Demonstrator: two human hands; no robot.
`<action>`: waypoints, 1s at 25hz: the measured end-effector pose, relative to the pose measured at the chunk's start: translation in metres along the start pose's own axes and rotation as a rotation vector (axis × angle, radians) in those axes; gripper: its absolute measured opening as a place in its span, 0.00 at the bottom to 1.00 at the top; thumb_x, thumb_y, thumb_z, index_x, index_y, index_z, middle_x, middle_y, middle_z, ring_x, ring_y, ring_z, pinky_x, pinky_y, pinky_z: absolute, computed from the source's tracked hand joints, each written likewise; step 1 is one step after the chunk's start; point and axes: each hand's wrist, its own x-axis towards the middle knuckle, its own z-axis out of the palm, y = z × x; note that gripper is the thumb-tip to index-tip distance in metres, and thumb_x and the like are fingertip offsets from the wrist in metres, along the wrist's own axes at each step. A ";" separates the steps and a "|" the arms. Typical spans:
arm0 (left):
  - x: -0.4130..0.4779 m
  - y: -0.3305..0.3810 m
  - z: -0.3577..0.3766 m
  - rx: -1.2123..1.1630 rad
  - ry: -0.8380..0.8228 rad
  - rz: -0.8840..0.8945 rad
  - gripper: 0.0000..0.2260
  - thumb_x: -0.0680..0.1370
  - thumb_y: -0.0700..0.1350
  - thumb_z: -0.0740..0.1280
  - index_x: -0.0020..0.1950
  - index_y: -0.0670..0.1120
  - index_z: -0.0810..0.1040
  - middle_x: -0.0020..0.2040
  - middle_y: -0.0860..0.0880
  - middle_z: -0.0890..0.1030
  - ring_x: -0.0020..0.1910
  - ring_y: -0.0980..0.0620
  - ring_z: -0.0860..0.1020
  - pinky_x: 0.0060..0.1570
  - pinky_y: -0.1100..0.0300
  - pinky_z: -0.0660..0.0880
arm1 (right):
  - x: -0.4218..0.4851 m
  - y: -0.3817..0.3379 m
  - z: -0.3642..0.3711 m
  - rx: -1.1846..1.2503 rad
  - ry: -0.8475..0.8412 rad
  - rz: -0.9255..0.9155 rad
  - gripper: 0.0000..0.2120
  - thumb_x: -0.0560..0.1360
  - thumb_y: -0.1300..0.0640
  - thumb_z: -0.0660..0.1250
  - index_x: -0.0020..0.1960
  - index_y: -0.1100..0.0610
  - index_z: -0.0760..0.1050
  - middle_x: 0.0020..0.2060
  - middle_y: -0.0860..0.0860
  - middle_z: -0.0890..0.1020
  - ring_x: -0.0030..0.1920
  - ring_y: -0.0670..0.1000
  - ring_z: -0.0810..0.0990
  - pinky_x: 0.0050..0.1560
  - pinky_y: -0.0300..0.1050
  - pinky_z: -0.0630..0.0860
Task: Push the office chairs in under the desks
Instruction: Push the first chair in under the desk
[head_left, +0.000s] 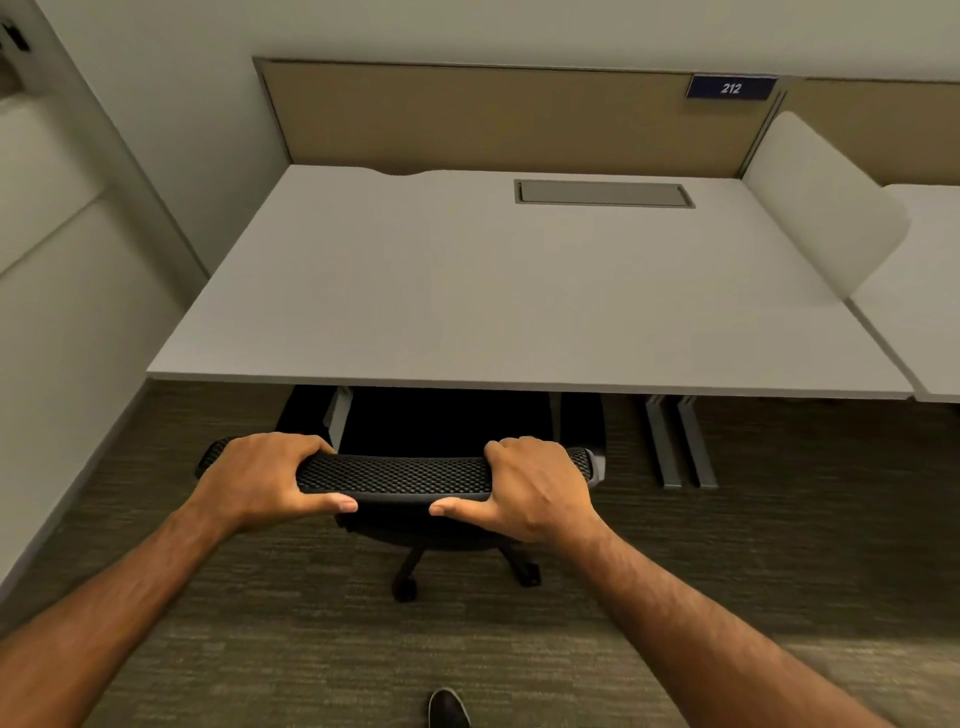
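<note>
A black office chair with a mesh backrest (395, 474) stands in front of a white desk (467, 291). Its seat reaches under the desk's front edge, while the backrest top and the wheeled base (415, 571) stay outside. My left hand (265, 478) grips the left part of the backrest's top edge, fingers over the far side and thumb on the near side. My right hand (535, 483) holds the right part the same way.
A tan partition panel (493, 119) with a blue "212" sign (731, 87) backs the desk. A white divider (821, 208) separates a second desk (924, 312) at right. A wall (78, 312) runs along the left. Grey desk legs (675, 441) stand on carpet. My shoe (448, 709) shows below.
</note>
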 end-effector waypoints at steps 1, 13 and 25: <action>-0.003 -0.003 0.000 0.001 0.000 -0.007 0.43 0.59 0.88 0.52 0.56 0.61 0.81 0.44 0.64 0.82 0.42 0.63 0.77 0.39 0.62 0.67 | 0.000 -0.003 0.002 -0.001 0.004 -0.004 0.42 0.65 0.13 0.49 0.39 0.53 0.72 0.32 0.47 0.76 0.32 0.48 0.75 0.34 0.47 0.73; -0.001 -0.012 0.000 -0.022 0.020 0.027 0.41 0.62 0.86 0.54 0.61 0.61 0.80 0.50 0.64 0.83 0.46 0.62 0.79 0.39 0.65 0.67 | 0.000 0.000 0.000 0.002 0.021 0.014 0.42 0.67 0.14 0.51 0.47 0.53 0.75 0.40 0.48 0.79 0.40 0.50 0.77 0.44 0.49 0.74; 0.108 0.218 0.011 0.006 -0.020 0.400 0.51 0.67 0.84 0.49 0.81 0.54 0.60 0.83 0.49 0.58 0.80 0.48 0.60 0.77 0.47 0.58 | -0.111 0.179 -0.037 0.062 0.108 0.304 0.59 0.68 0.16 0.52 0.84 0.54 0.47 0.84 0.54 0.46 0.84 0.55 0.45 0.82 0.60 0.45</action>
